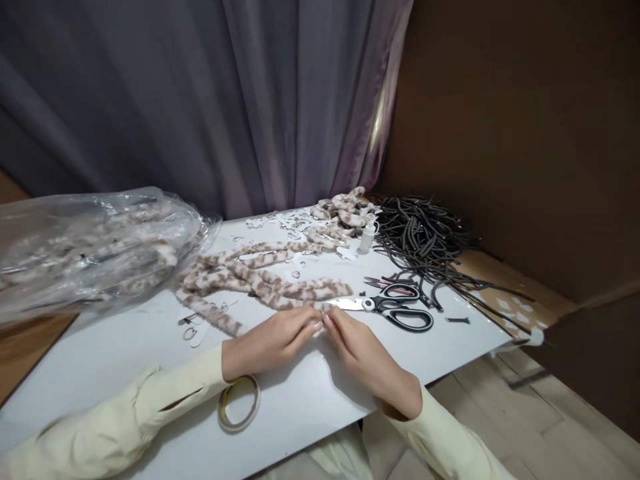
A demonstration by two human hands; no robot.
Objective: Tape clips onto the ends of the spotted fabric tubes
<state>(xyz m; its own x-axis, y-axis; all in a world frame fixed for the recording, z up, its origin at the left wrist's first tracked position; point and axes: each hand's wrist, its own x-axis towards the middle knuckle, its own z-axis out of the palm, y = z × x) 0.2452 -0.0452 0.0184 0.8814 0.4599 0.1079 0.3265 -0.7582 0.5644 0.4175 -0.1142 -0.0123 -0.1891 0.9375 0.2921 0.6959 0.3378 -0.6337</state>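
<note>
My left hand (280, 339) and my right hand (357, 350) meet over the white table, fingertips pinched together. Whatever small thing sits between the fingertips is mostly hidden, and I cannot make it out. Just beyond them lie fuzzy white-and-brown tubes (273, 287), one of which runs up close behind my fingers. Scissors (385, 309) with black-and-grey handles rest to the right, blades pointing toward my hands. Beside my left wrist a roll of tape (239, 404) stands on the table.
A clear plastic bag (100, 247) of fuzzy tubes fills the left. Dark cords (425, 237) are heaped at the back right, near a small white bottle (367, 237). Red-handled snips (393, 287) lie behind the scissors. Metal rings (190, 333) and clips are scattered. Curtain and cardboard stand behind.
</note>
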